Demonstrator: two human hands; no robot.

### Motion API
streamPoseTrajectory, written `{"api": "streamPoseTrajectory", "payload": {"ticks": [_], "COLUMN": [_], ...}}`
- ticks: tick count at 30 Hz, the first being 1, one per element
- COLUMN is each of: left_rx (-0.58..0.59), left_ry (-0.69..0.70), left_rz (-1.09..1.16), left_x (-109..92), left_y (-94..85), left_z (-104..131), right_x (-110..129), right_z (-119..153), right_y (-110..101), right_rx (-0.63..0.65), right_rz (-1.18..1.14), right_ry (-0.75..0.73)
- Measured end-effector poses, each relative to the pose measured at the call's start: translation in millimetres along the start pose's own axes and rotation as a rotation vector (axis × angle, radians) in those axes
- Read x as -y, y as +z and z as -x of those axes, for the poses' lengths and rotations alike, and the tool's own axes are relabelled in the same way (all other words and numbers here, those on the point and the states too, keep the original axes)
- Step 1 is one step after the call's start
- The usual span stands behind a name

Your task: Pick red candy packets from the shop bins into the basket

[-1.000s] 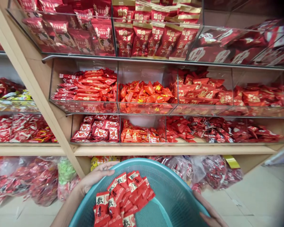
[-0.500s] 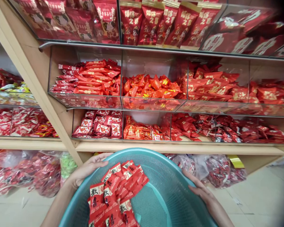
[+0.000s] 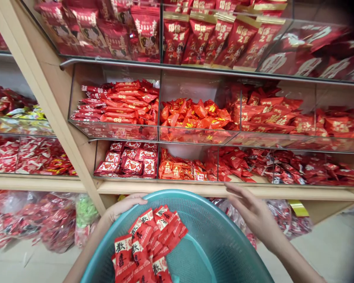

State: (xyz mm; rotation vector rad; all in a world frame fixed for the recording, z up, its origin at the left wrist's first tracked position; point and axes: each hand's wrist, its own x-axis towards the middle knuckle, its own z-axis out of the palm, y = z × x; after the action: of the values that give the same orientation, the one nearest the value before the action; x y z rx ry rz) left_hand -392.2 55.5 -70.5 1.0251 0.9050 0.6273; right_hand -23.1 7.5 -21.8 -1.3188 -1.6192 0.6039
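Observation:
A teal perforated plastic basket (image 3: 224, 232) is held low in front of me. Red and cream candy packets (image 3: 147, 239) with black characters lie in a pile on its left side. My left hand (image 3: 126, 204) grips the basket's far left rim, fingers over the edge. Off the rim now, my right hand (image 3: 250, 212) hovers just above the basket's right side, its fingers apart and holding nothing. Its fingertips are in front of the lower shelf edge (image 3: 209, 189), nearest to the bottom row of red packets (image 3: 233, 161).
Clear-fronted shelf bins hold red wrapped sweets, among them heart-print packets (image 3: 132, 165), orange-red twists (image 3: 194, 114) and larger bags (image 3: 177, 39) on top. A slanted wooden post (image 3: 47, 106) stands left. Plastic bags of sweets (image 3: 56, 220) rest below the shelf, above a tiled floor.
My right hand has let go of the basket's right rim and risen toward the shelf. My left hand still grips the rim. The shelves appear slightly lower and further right in view.

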Motion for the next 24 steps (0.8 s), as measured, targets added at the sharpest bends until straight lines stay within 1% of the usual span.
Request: {"api": "streamPoseTrajectory", "payload": {"ticks": [1,3,4,6,8,10,12,15,17,21,24], "left_rx": [-0.004,-0.007,-0.006,-0.001,0.011,0.022,0.018,0.013,0.021,0.002,-0.039], "left_ry": [0.016,0.028,0.031,0.043,0.06,0.066,0.058,0.042,0.04,0.04,0.015], "left_rz": [-0.003,-0.012,-0.018,-0.024,-0.022,-0.024,-0.036,-0.041,-0.031,-0.047,-0.036], "left_x": [1,3,4,5,6,6,6,5,4,3,0], "left_y": [0.0,0.1,0.1,0.0,0.1,0.9,2.3,4.3,5.0,7.3,12.6], "left_z": [-1,-2,-3,-4,-4,-4,-4,-3,-3,-2,2], "right_x": [8,24,31,39,41,38,34,30,31,45,57], "right_z": [-19,-57,-75,-105,-125,-133,-135,-131,-129,-117,-91], "right_y": [10,36,50,78,100,114,121,121,112,77,55], "right_rx": [0.027,0.079,0.1,0.11,0.093,0.096,0.113,0.116,0.095,0.03,0.051], "right_rz": [0.005,0.003,0.017,0.067,0.035,-0.015,-0.054,-0.106,-0.162,-0.334,-0.366], "right_ry": [-0.056,-0.115,-0.12,-0.042,0.106,0.221,0.276,0.296,0.275,0.143,0.092]}}
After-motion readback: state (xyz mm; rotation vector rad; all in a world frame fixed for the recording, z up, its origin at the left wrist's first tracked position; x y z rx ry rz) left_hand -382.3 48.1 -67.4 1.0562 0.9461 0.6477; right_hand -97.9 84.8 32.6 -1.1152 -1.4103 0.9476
